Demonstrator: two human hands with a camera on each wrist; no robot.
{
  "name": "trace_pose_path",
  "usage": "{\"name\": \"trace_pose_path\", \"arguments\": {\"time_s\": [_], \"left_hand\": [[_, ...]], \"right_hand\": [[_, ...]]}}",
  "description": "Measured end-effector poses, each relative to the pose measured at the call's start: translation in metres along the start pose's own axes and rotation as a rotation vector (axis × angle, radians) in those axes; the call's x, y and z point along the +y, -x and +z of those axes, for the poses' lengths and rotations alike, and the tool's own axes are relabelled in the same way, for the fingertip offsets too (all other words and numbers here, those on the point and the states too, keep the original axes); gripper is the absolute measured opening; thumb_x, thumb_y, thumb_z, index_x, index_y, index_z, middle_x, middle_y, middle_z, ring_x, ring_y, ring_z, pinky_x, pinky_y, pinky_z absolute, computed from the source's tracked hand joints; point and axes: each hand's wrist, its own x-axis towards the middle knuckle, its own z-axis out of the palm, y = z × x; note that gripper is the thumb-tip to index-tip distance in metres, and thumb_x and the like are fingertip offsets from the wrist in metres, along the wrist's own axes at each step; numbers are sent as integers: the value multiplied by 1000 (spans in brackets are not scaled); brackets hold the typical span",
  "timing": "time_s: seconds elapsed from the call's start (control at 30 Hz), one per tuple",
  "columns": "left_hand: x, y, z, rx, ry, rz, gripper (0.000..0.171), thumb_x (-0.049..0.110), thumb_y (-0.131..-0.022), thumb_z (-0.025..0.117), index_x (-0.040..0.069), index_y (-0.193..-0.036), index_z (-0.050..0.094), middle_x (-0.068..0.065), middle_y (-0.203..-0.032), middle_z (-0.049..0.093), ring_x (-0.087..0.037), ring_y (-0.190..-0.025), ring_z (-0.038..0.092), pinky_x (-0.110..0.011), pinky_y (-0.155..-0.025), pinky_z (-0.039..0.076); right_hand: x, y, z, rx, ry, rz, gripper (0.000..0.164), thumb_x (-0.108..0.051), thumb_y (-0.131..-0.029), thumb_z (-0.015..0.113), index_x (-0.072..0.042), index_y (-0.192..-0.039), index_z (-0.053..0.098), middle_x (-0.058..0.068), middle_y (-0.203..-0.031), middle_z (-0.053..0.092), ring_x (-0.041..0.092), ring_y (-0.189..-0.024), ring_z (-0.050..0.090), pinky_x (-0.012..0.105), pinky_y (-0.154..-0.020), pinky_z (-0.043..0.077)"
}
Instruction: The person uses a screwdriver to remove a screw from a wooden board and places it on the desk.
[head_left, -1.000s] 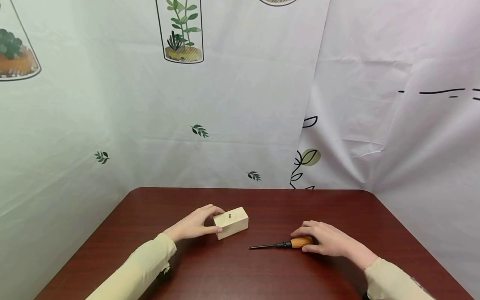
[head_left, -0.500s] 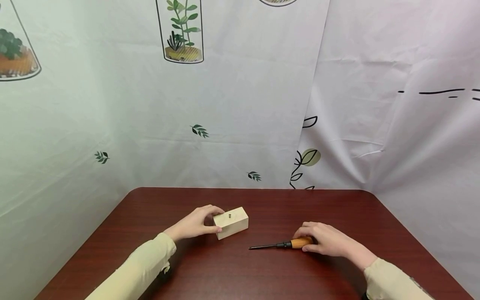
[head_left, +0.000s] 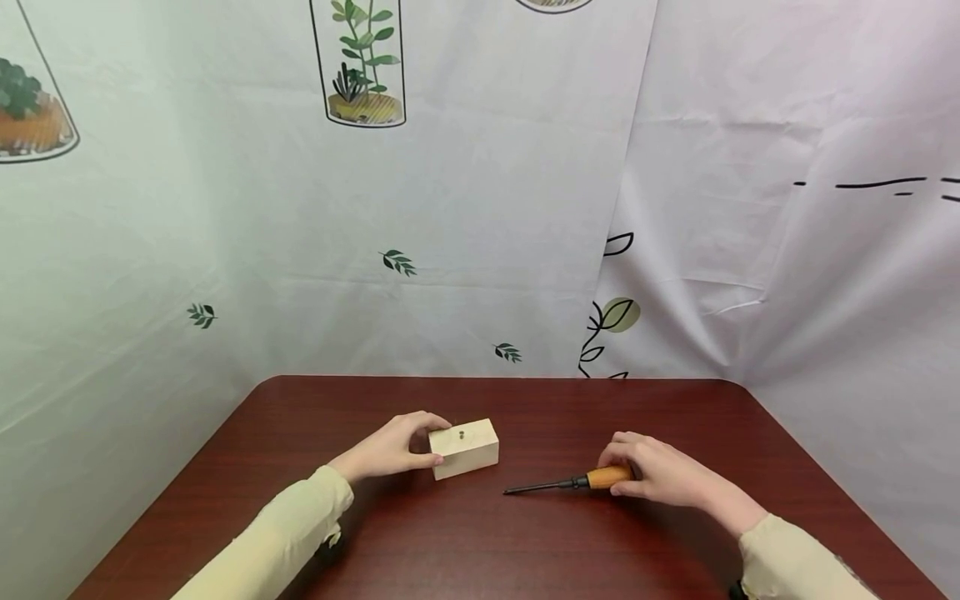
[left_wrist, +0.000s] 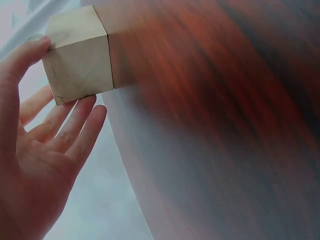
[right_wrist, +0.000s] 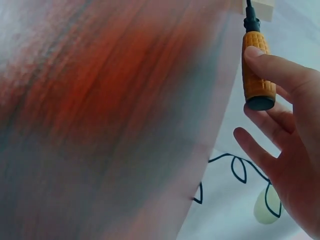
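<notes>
Lower left of centre in the head view, my left hand (head_left: 390, 448) grips the end of the wooden block (head_left: 465, 447), thumb on the near side and fingers over the far edge; the block sits flat on the worktop (head_left: 480, 542). A small screw (head_left: 462, 433) stands in 1 hole in the block's top face, and how deep it sits is too small to tell. Right of centre, my right hand (head_left: 660, 475) pinches the orange handle of the screwdriver (head_left: 577, 482), whose dark shaft points left toward the block. Compared with 0.5 s ago, the screwdriver sits slightly higher and further right in the frame. Both wrist views are blurred across the worktop, and the right wrist view cuts off the shaft at the top edge.
</notes>
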Motion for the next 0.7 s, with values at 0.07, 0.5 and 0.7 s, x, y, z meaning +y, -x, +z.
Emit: {"name": "trace_pose_path", "arguments": {"time_s": [0.07,0.5,0.7], "left_hand": [[1,-1,1,-8,-3,-2,45,29,-89,73,10,-128,61,-6,-118,66,-13,-91,63,-25,-77,53],[6,-12,6,-42,58,-3,44,29,-88,75,9,-125,61,-6,-119,65,-10,-93,63,-25,-79,55],[11,-14,10,-57,57,18,42,27,-89,74,11,-126,60,-5,-118,64,-9,-93,62,-24,-77,55]], "right_hand": [[0,0,-1,14,-30,-2,26,-22,-79,83,-29,-97,66,-17,-90,54,-5,-77,47,17,-66,43],[0,-7,-16,93,-345,-21,27,-14,-85,77,-23,-107,64,-8,-97,63,1,-81,57,20,-64,51],[-7,-8,-21,86,-492,65,28,-15,-88,75,-22,-112,63,-3,-102,67,6,-86,64,22,-75,55]]}}
